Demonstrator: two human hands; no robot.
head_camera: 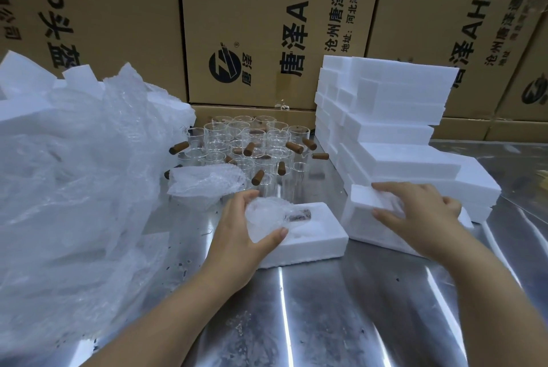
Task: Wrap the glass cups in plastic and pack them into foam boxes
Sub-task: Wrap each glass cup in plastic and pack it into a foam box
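My left hand (pixel 240 236) grips a glass cup wrapped in bubble plastic (pixel 267 218) and holds it in the hollow of an open white foam box half (pixel 320 236); the cup's brown wooden handle shows through the wrap. My right hand (pixel 421 212) curls its fingers over the edge of another white foam piece (pixel 364 218) just to the right. Several bare glass cups with wooden handles (pixel 252 144) stand behind. A loose sheet of bubble wrap (pixel 204 182) lies over a cup in front of them.
A tall stack of white foam boxes (pixel 385 117) rises at the right. A big heap of clear plastic and bubble wrap (pixel 74 173) fills the left. Cardboard cartons (pixel 267 25) wall off the back. The steel table (pixel 326 307) shines in front.
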